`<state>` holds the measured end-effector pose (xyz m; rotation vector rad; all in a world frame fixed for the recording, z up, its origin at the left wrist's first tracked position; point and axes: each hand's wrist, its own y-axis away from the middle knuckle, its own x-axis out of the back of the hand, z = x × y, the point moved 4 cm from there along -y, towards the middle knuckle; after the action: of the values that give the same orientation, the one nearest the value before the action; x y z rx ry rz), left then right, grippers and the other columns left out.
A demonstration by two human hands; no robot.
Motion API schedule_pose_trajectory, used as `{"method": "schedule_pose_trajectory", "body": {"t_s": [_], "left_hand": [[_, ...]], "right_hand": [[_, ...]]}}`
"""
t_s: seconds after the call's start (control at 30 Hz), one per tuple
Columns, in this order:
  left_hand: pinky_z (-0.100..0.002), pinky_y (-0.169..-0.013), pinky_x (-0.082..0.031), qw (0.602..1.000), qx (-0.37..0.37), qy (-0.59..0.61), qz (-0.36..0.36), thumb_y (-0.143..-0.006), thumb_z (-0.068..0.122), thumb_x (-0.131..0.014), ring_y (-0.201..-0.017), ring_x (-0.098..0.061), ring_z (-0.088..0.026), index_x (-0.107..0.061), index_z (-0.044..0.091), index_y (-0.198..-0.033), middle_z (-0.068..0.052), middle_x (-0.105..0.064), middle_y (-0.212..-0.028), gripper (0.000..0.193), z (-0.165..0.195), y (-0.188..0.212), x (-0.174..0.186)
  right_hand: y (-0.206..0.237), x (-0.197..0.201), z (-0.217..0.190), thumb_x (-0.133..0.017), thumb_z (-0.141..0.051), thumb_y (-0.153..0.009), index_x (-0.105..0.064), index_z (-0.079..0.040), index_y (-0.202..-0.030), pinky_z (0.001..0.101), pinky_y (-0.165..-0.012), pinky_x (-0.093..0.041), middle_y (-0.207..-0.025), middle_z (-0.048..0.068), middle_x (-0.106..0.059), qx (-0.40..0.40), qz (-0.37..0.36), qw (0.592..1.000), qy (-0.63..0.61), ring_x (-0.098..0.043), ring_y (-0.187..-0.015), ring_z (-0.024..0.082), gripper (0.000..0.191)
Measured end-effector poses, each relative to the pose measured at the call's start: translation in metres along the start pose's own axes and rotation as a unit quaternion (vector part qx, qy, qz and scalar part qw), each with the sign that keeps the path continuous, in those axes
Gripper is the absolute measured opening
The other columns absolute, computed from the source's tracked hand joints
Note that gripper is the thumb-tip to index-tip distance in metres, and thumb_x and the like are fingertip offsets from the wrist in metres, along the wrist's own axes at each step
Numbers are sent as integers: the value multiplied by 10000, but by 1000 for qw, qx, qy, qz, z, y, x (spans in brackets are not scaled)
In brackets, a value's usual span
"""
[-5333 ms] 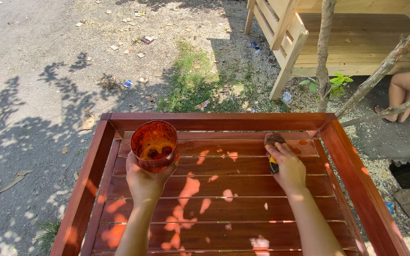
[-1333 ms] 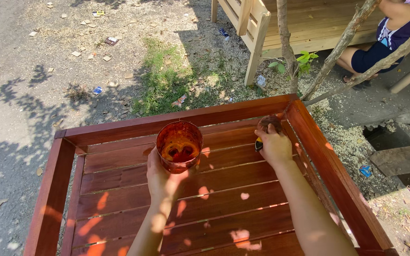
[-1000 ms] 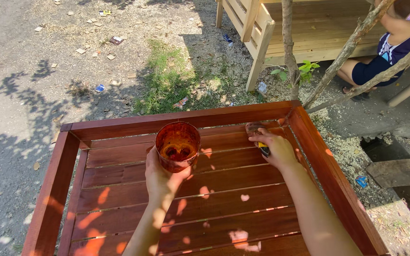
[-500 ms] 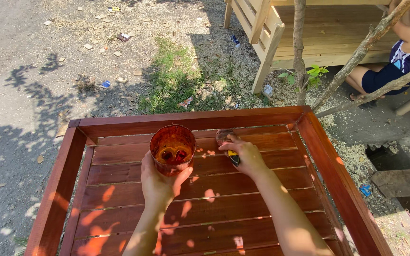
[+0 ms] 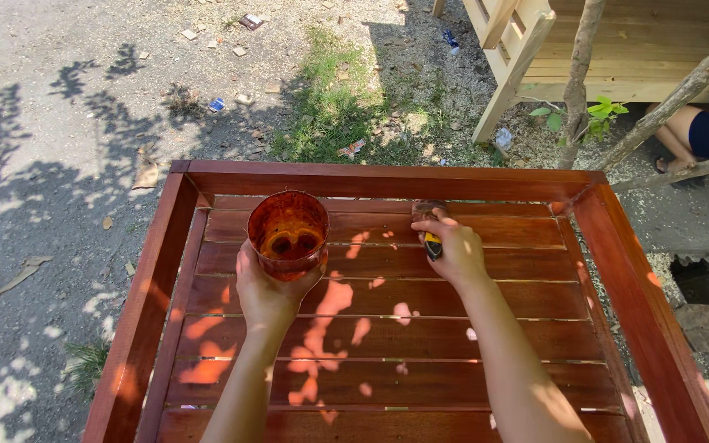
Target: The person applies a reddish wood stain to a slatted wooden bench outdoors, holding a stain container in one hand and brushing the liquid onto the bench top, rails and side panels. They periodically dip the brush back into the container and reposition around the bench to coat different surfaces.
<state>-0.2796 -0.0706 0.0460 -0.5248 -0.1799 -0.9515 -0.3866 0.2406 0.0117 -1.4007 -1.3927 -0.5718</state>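
Note:
My left hand (image 5: 266, 289) holds up a clear plastic cup (image 5: 287, 232) stained with reddish-brown varnish, above the left half of a red-brown slatted wooden frame (image 5: 166, 271). My right hand (image 5: 451, 250) grips a paintbrush (image 5: 430, 228) with a yellow and black handle. Its bristles press on the slat just below the frame's far rail (image 5: 387, 180), near the middle. The slats look glossy and wet.
The frame stands on bare dirt with litter and a grass patch (image 5: 330, 107) beyond it. An unpainted wooden structure (image 5: 617, 49) and thin tree trunks (image 5: 578, 82) are at the back right. Another person's leg (image 5: 699, 135) shows at the right edge.
My right hand and the brush have slid left along the far slat, from the frame's right corner toward its middle. The cup has stayed in my left hand.

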Motion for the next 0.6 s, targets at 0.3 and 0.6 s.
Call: {"method": "schedule_pose_trajectory", "body": {"t_s": [0.3, 0.6], "left_hand": [[-401, -978, -530, 997, -74, 3, 32, -665, 230, -959, -1136, -657, -268, -656, 55, -1214, -122, -646, -1228, 650, -11, 2, 60], [-419, -974, -532, 996, 18, -24, 82, -559, 276, -970, -1133, -641, -292, -583, 47, -1270, -130, -633, -1228, 841, -38, -11, 73]], "right_hand": [[-46, -114, -168, -784, -62, -700, -759, -278, -1126, 467, -914, -559, -1356, 117, -658, 151, -85, 979, -109, -682, -1092, 345, 478], [-68, -108, -170, -731, -32, -712, -753, -260, -1162, 435, -939, -572, -1404, 155, -621, 221, -93, 954, -178, -696, -1134, 350, 504]]}}
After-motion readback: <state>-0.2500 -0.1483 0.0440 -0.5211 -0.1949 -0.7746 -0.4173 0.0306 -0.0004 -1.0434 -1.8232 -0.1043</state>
